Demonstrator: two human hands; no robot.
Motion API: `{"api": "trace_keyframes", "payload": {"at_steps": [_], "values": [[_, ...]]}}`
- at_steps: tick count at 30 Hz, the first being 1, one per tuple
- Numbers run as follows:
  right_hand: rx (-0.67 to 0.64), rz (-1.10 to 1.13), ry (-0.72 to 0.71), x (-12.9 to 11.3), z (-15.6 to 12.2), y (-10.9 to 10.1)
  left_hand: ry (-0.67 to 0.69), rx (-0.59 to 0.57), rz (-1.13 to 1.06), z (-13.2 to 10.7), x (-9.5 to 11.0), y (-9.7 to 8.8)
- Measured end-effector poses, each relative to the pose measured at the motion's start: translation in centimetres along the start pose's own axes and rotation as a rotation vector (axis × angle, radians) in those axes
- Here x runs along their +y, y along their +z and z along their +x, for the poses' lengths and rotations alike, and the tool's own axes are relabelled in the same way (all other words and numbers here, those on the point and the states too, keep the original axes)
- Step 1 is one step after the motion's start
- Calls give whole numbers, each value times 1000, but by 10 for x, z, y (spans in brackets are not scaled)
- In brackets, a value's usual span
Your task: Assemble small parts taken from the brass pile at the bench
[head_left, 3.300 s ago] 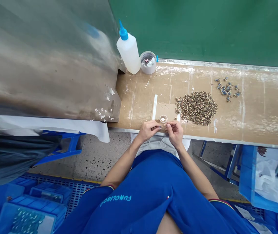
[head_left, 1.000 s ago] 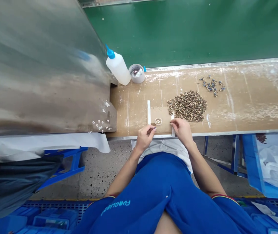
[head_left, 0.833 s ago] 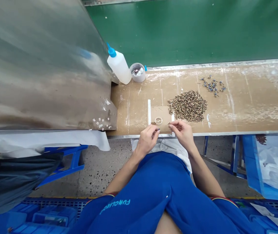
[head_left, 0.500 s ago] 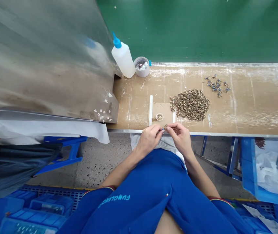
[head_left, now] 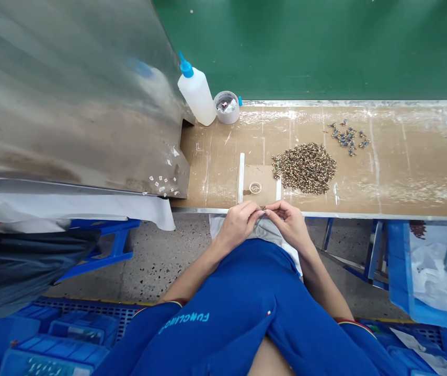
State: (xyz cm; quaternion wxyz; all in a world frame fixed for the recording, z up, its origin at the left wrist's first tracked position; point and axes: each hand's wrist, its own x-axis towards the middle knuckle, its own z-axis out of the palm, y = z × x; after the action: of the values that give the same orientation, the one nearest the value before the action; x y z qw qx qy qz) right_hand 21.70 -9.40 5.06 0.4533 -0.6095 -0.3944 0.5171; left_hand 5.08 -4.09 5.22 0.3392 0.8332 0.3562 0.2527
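**Head view, looking down at the near edge of the bench.** Both hands meet just off the near edge of the bench (head_left: pixel 403 172), above the person's lap. The left hand (head_left: pixel 239 224) and the right hand (head_left: pixel 289 222) are each closed in a fingertip pinch. The tips touch around a small part (head_left: pixel 263 208), which is dark and too small to make out in detail. It cannot be told whether this is one piece or two pressed together. A tip-to-tip pinch suits so slight an object, and holding it close to the body keeps it directly under the eyes.

On the bench just beyond the hands lies a cardboard square (head_left: pixel 267 177), bounded left and right by pale strips. A little ring (head_left: pixel 255 187) rests on it, apart from the fingers. A pile of brass-coloured parts (head_left: pixel 305 168) lies right of the square, probably heaped there for an easy right-hand reach. A smaller cluster of bluish parts (head_left: pixel 347 137) lies farther right and farther away, well apart from the pile, so the two kinds do not mix.

At the far left of the bench a squeeze bottle (head_left: pixel 196 96) with a blue nozzle stands upright. A round tub (head_left: pixel 226 107) stands just beside it, against the green belt (head_left: pixel 325 47). A metal housing (head_left: pixel 70 94) fills the left of the scene.
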Motion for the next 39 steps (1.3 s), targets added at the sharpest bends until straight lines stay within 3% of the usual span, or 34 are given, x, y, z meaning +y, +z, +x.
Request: {"api": "trace_keyframes", "payload": {"at_steps": [10,15,28,39], "values": [[-8,181,-76,-12,-3,6,141,191,-55,4,11,-9],[-131,218,-115,-25,-6,2,207,216,-82,1,21,-19],[-167,167,-186,-35,-6,-1,204,166,-186,4,22,-24],[-52,154,-146,-27,-5,1,84,140,-232,3,20,-21]]}}
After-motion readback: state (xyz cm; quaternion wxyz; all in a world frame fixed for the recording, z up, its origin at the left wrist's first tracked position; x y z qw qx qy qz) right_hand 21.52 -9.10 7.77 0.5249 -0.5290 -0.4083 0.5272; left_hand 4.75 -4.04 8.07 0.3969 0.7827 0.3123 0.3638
